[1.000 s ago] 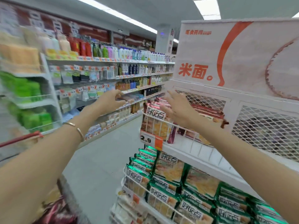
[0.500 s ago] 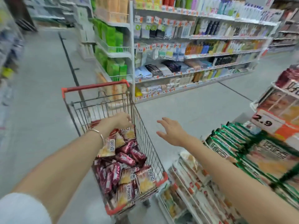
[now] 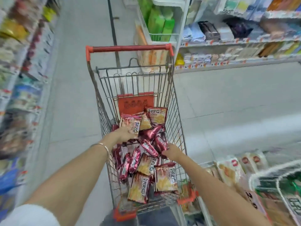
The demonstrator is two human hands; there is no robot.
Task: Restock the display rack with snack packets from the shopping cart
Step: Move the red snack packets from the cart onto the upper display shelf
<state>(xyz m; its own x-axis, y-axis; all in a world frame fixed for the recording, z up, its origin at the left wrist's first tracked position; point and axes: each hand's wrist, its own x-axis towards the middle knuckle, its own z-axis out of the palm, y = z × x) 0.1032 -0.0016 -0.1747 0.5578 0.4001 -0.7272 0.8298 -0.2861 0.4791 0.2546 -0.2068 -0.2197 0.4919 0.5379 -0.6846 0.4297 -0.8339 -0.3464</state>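
While both arms reach down into it, cart: wire shopping cart, red handle at the far end, stands in the aisle on grey floor.
Task item: snack packets heaped in the near half of the cart basket. Red wrappers, some face-up with a tan snack print, others on edge.
Left hand: left hand over the far part of the heap, toward the basket's left side. Fingers curled on the lower edge of 1 raised packet, tips hidden behind it.
Right hand: right hand by the basket's right wall, fingers pushed in among red packets. Tips hidden, cannot tell if they hold 1 or lie loose.
Wrist: thin bracelet on the left wrist.
Cart back: red panel upright against the far wire wall, beyond the heap.
Rack: display rack at lower right, just beside the cart, blurred. Green-edged packets on it, pale packets lower.
Background: shelves of folded cloths and small goods right of the cart. Green packs in a wire basket beyond the handle.
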